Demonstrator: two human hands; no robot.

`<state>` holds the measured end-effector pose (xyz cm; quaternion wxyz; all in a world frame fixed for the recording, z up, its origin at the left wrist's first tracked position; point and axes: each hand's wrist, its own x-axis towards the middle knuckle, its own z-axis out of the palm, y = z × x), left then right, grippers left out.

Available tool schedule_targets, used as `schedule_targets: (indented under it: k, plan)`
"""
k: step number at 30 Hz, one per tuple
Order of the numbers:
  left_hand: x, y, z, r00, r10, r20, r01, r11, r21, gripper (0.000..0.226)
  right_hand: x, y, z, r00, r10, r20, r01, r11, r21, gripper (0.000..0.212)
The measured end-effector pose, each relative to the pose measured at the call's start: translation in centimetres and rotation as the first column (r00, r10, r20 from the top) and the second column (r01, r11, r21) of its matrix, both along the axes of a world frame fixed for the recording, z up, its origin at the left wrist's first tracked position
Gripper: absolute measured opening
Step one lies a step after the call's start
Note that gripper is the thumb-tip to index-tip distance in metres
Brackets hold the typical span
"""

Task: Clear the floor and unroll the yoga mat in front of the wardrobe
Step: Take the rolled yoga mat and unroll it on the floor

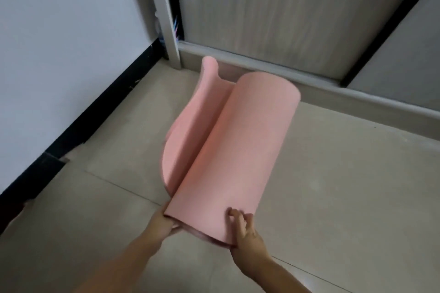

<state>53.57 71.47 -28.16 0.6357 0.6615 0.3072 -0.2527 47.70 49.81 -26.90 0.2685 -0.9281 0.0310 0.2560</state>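
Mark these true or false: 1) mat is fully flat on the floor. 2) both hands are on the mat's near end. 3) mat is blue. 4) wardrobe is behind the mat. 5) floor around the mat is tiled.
1) False. The mat is still mostly rolled, with a loose flap curling up on its left side.
2) True. The left hand grips the near left edge and the right hand presses its fingers on the near right.
3) False. It is pink.
4) True. The wardrobe stands just beyond the mat's far end.
5) True. The floor shows beige tiles with grout lines.
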Motion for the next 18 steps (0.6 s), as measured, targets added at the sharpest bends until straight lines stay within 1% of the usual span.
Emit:
schedule_targets:
  k: [2,3,5,6,7,8,9,10,11,12,13,14,15,16,18]
  plan:
    - [0.2,1.4,-2.9,0.999,0.011,0.038,-0.01,1.0,-0.01,0.042,0.9,1.4,-3.1,0.992,0.097,0.08,-0.097,0.995,-0.003,0.082]
    - [0.3,2.0,-3.8,0.999,0.015,0.051,-0.014,1.0,-0.012,0.042,1.5,1.6,-4.4,0.978,0.15,0.143,-0.148,0.989,-0.023,0.083]
    - [0.3,3.0,-5.3,0.998,-0.004,0.059,0.006,0.999,-0.035,0.046,2.5,1.7,-5.7,0.908,0.267,0.323,-0.252,0.964,-0.09,0.091]
    - [0.4,3.2,-5.5,0.999,0.002,0.046,0.001,0.998,-0.061,0.049,2.9,1.6,-5.0,0.888,0.301,0.348,-0.273,0.953,-0.128,0.096]
    - [0.4,3.6,-5.3,1.0,0.004,0.017,-0.003,0.998,-0.068,0.051,2.9,1.5,-4.3,0.881,0.346,0.321,-0.316,0.938,-0.144,0.1]
    - [0.8,4.0,-4.9,1.0,0.024,-0.006,-0.024,0.996,-0.085,0.051,3.4,1.5,-3.2,0.866,0.371,0.336,-0.331,0.928,-0.172,0.099]
    - [0.8,4.2,-4.8,0.999,0.032,-0.032,-0.035,0.994,-0.105,0.05,3.1,1.1,-2.9,0.868,0.356,0.347,-0.318,0.934,-0.162,0.094]
    - [1.3,4.5,-4.6,0.997,0.065,-0.051,-0.072,0.988,-0.136,0.051,3.1,0.7,-2.2,0.857,0.335,0.392,-0.301,0.942,-0.149,0.091]
    - [1.8,4.8,-4.2,0.993,0.101,-0.056,-0.108,0.984,-0.143,0.053,3.0,0.1,-1.8,0.843,0.278,0.46,-0.264,0.96,-0.096,0.087]
    - [2.5,5.4,-4.2,0.987,0.156,-0.043,-0.161,0.973,-0.163,0.054,2.8,-0.5,-1.6,0.846,0.163,0.507,-0.193,0.981,0.006,0.08]
    - [3.2,6.0,-4.3,0.971,0.237,-0.029,-0.238,0.951,-0.199,0.052,2.8,-0.8,-1.4,0.871,-0.006,0.491,-0.088,0.982,0.168,0.069]
    - [3.9,6.7,-4.8,0.939,0.342,-0.028,-0.339,0.91,-0.237,0.045,3.2,-1.1,-1.6,0.856,-0.154,0.493,0.026,0.966,0.258,0.062]
    - [4.4,7.3,-5.4,0.901,0.432,-0.037,-0.424,0.859,-0.289,0.037,3.8,-1.2,-1.9,0.825,-0.31,0.473,0.141,0.922,0.36,0.061]
    - [5.1,7.8,-5.9,0.854,0.517,-0.06,-0.508,0.802,-0.314,0.031,4.7,-1.5,-2.7,0.8,-0.445,0.402,0.269,0.865,0.422,0.062]
    - [6.6,9.0,-6.9,0.745,0.651,-0.143,-0.652,0.666,-0.363,0.023,6.7,-1.6,-3.2,0.755,-0.635,0.162,0.479,0.704,0.524,0.061]
